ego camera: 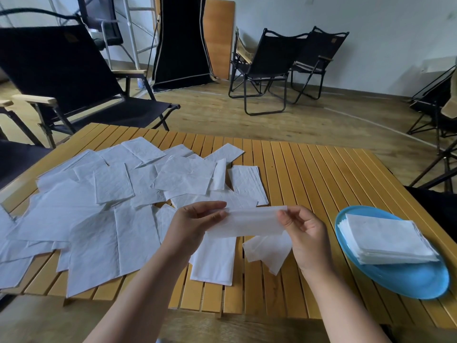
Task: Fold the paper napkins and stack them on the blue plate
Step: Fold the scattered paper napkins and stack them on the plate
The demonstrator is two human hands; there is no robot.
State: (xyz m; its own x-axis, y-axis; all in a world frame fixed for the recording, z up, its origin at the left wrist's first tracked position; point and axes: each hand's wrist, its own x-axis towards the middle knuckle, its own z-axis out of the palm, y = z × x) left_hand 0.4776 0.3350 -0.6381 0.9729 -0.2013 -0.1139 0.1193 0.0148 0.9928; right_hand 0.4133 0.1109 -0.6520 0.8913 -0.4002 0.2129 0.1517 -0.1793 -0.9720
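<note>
Head view: folded napkin (249,222) stretched between both hands, pinched by left fingers (212,215) and right fingers (284,217).

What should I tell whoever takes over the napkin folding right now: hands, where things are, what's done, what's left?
Left hand and right hand each pinch one end of a napkin, folded to a strip and held above the table.
Blue plate sits at the right, with a stack of folded napkins on it.
Done: that stack.
Left: finish this fold and put it on the stack, then work through the unfolded napkins spread across the left of the table.
</note>
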